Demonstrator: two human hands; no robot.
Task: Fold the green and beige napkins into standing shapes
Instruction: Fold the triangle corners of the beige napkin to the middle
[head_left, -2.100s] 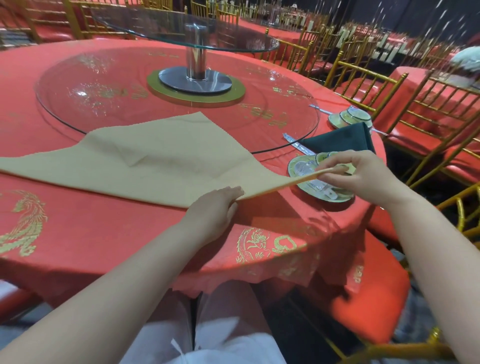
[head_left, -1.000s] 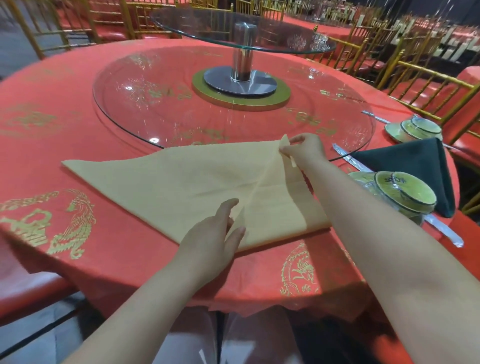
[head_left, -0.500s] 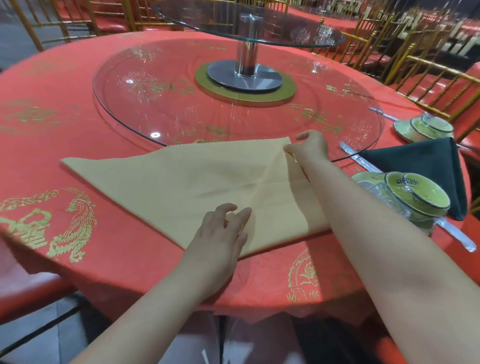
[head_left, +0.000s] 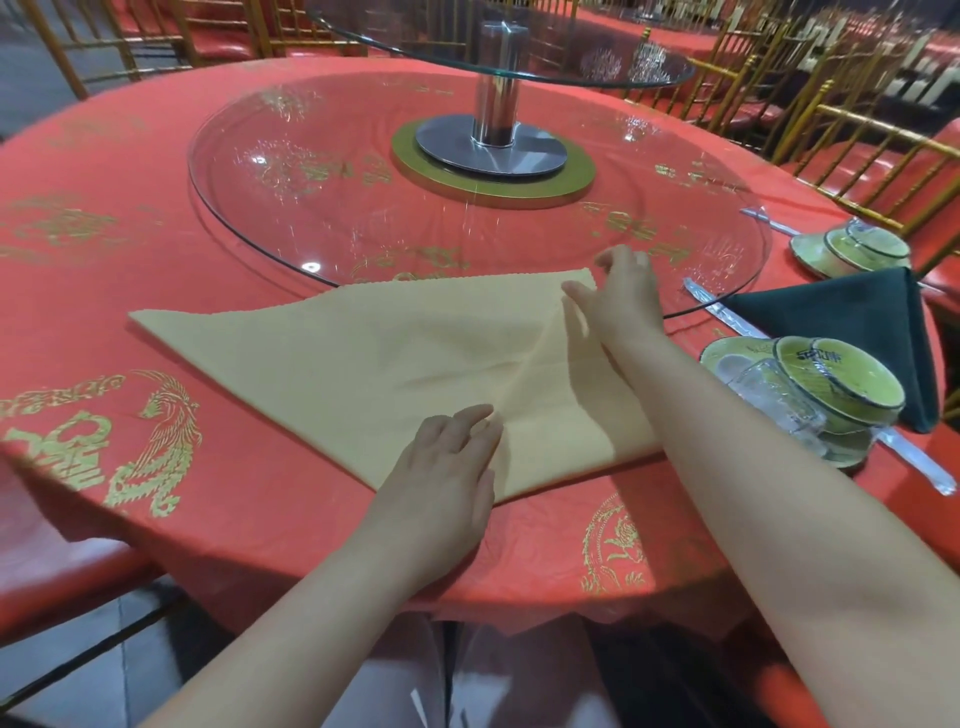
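Now the beige napkin (head_left: 363, 358) lies flat on the red tablecloth (head_left: 130, 171) near the table's front edge. It is folded into a broad triangle with its long point to the left, and its far edge reaches the rim of the glass turntable (head_left: 270, 182). The left hand (head_left: 441, 483) presses on the napkin's near edge with straight, spread fingers. The right hand (head_left: 618, 301) rests over the far right corner. Its fingers are blurred, so I cannot tell whether they pinch the cloth or only press it. To the right, the dark green napkin (head_left: 852, 322) lies folded flat behind a plastic-wrapped bowl set (head_left: 831, 389). Gold chairs (head_left: 883, 171) ring the table.
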